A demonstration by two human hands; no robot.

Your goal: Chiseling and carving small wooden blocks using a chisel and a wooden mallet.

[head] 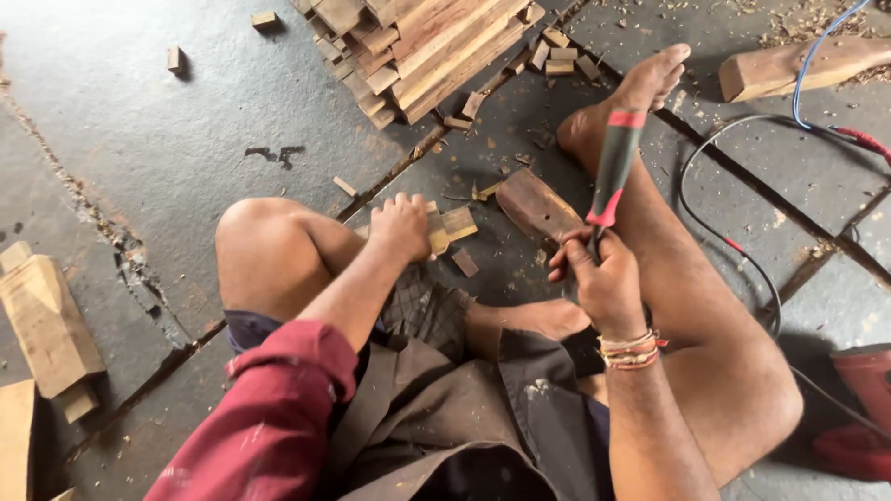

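Head view: person sits cross-legged on grey concrete floor [186,121]. Left hand [401,225] is closed over a small wood piece [449,227], pressing it down on the floor just in front of the left knee; fingers curl over its near end, rest of piece pokes out to the right. Right hand [603,278] is wrapped tight round a tool w/ grey-and-red handle [615,167], handle pointing up and away; working end hidden behind the hand. A darker wood block [536,206] lies btwn the two hands, near the wood piece. Stack of wood strips [427,46] sits further off at top, small offcuts around it. Black cable [733,246] loops at right by the shin.
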